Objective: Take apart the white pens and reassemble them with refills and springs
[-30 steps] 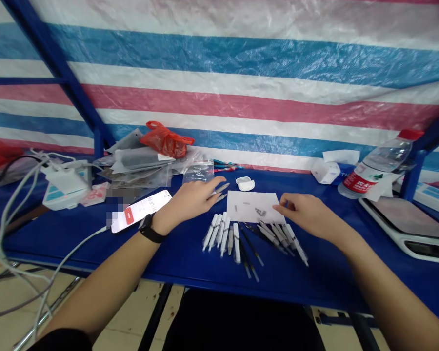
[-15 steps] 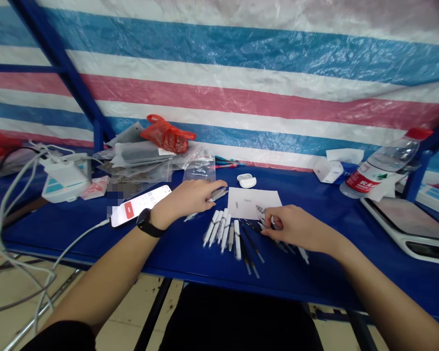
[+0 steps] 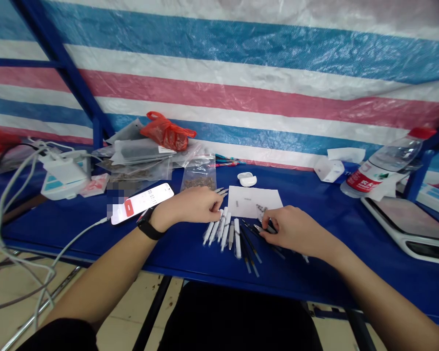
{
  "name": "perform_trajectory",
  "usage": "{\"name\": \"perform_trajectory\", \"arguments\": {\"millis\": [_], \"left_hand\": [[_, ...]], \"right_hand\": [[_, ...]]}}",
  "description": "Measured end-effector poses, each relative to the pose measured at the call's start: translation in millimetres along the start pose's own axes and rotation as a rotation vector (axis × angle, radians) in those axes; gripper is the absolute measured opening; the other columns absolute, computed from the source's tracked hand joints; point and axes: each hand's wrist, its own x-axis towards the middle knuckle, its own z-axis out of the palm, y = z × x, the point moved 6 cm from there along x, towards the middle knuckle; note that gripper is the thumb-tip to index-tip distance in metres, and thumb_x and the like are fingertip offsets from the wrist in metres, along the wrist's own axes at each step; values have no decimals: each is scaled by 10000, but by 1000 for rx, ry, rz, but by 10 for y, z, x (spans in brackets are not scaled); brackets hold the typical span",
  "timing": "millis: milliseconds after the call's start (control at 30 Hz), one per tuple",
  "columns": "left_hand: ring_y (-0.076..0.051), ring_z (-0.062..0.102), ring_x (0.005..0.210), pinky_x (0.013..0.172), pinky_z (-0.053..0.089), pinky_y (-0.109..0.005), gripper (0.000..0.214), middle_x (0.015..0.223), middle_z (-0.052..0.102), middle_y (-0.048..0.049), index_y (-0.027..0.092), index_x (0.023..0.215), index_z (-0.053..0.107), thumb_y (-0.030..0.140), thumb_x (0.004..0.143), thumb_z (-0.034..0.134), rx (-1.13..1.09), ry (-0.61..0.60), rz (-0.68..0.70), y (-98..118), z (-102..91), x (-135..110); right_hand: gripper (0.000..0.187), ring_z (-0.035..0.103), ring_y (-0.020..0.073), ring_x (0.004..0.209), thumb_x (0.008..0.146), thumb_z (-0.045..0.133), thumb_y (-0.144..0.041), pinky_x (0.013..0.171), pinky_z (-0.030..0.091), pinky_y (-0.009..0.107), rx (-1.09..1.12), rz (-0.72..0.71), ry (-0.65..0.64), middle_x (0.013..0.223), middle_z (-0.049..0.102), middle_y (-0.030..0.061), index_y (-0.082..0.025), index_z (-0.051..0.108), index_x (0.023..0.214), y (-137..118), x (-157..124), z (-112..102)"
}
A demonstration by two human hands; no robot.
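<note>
Several white pen barrels (image 3: 222, 231) lie side by side on the blue table (image 3: 314, 273), with thin dark refills (image 3: 249, 246) beside them. My left hand (image 3: 193, 207), a black watch on its wrist, is curled over the top of the barrels with a grey pen part (image 3: 222, 191) sticking out past its fingers. My right hand (image 3: 290, 228) is closed in a pinch on a dark pen part (image 3: 265, 226) at the near edge of a white paper sheet (image 3: 254, 201) with small metal bits on it.
A phone (image 3: 141, 202) with a cable lies left of my hands. Plastic bags (image 3: 142, 161) and a red bag (image 3: 166, 134) pile at the back left. An earbud case (image 3: 247, 180), a tissue pack (image 3: 328, 169), a water bottle (image 3: 380, 170) and a scale (image 3: 409, 224) stand to the right.
My left hand pulled back from the paper's left side onto the white barrels and curled. My right hand came down off the paper and closed on a dark pen part.
</note>
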Motion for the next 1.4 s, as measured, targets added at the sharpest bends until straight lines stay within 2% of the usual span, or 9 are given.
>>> {"name": "perform_trajectory", "arguments": {"millis": [133, 333, 567, 833, 967, 1133, 1233, 1400], "left_hand": [[-165, 573, 579, 542, 299, -280, 166, 645, 650, -4, 204, 673, 580, 312, 799, 579, 14, -54, -67, -32, 40, -9], [-180, 540, 538, 511, 294, -293, 171, 584, 601, -2, 211, 634, 541, 286, 776, 600, 47, -54, -99, -8, 19, -17], [-203, 582, 580, 524, 285, -294, 186, 599, 605, -7, 216, 647, 526, 288, 790, 621, 74, 2, -29, 22, 11, 14], [-187, 604, 630, 583, 313, -280, 141, 668, 646, -1, 209, 723, 535, 303, 808, 598, 26, 122, 13, 75, -97, -10], [-154, 587, 589, 588, 327, -267, 114, 647, 631, 28, 209, 772, 542, 300, 802, 602, -68, 171, 55, 73, -124, -17], [-126, 593, 606, 605, 379, -246, 67, 681, 634, 34, 205, 805, 544, 259, 828, 577, -236, 289, 148, 116, -197, -42], [-113, 572, 590, 602, 392, -238, 70, 655, 598, 46, 206, 816, 536, 259, 853, 560, -304, 349, 198, 188, -225, -58], [-86, 552, 572, 595, 414, -216, 86, 661, 567, 58, 205, 821, 515, 255, 876, 558, -409, 409, 282, 346, -196, -71]], "right_hand": [[121, 577, 170, 592, 820, 654, -300, 586, 315, 274, 1, 7, -3, 631, 643, 12, -213, 731, 854, -39, 5, 36], [73, 574, 174, 602, 782, 638, -256, 552, 294, 268, -4, 25, -10, 682, 684, 39, -198, 677, 805, -74, 1, 76], [110, 638, 217, 667, 792, 592, -230, 545, 225, 291, -166, 41, -48, 791, 733, 97, -180, 670, 851, -223, -43, 94], [118, 636, 216, 678, 777, 597, -198, 557, 257, 280, -113, 49, -57, 795, 725, 84, -180, 679, 860, -182, -33, 93], [56, 613, 194, 654, 829, 591, -213, 585, 298, 274, -5, 33, 22, 738, 690, 49, -193, 643, 838, -102, -41, -3], [72, 522, 161, 546, 900, 510, -254, 565, 315, 266, 125, 4, 150, 620, 564, -11, -217, 553, 855, 3, -41, -152], [145, 459, 142, 520, 911, 512, -341, 547, 322, 264, 349, -28, 277, 576, 474, -48, -231, 498, 817, 24, -47, -251], [301, 396, 116, 519, 913, 615, -508, 518, 345, 256, 901, -156, 503, 599, 422, -66, -222, 551, 845, 45, -96, -364]]}}
